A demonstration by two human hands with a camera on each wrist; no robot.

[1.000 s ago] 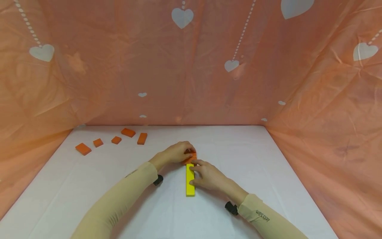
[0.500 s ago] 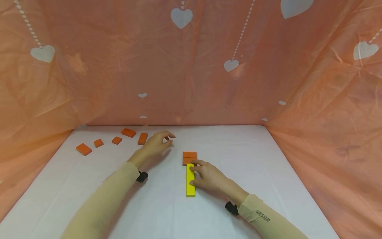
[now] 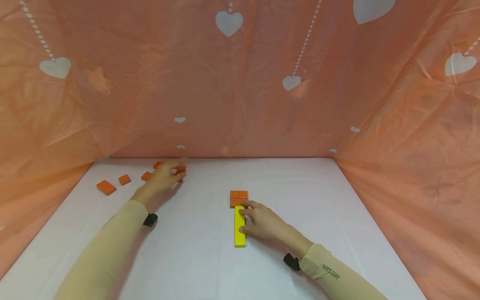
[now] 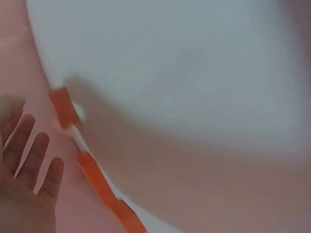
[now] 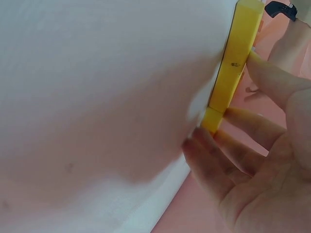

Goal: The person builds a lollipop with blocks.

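My left hand (image 3: 163,174) reaches over the far left of the table, thumb and fingers apart on either side of an orange block (image 3: 181,170). In the left wrist view its fingers (image 4: 28,158) are spread and fairly straight, beside several orange blocks (image 4: 99,179). With thumb and fingertips, my right hand (image 3: 264,221) touches the side and top of a yellow column (image 3: 239,237). The right wrist view shows this column as a long yellow block (image 5: 233,63) against a short yellow block (image 5: 212,120). Orange blocks (image 3: 238,194) lie fitted together at the column's far end, partly covered by right fingertips.
Loose orange blocks lie at the far left: a rectangular block (image 3: 106,187), a small block (image 3: 125,179), and others partly behind my left hand. White cloth (image 3: 300,183) covers the table. Orange-pink curtains (image 3: 240,96) with hearts stand along its back and sides.
My left hand has left the fitted orange blocks and moved left to the loose orange block at the back. My right hand has stayed at the yellow column.
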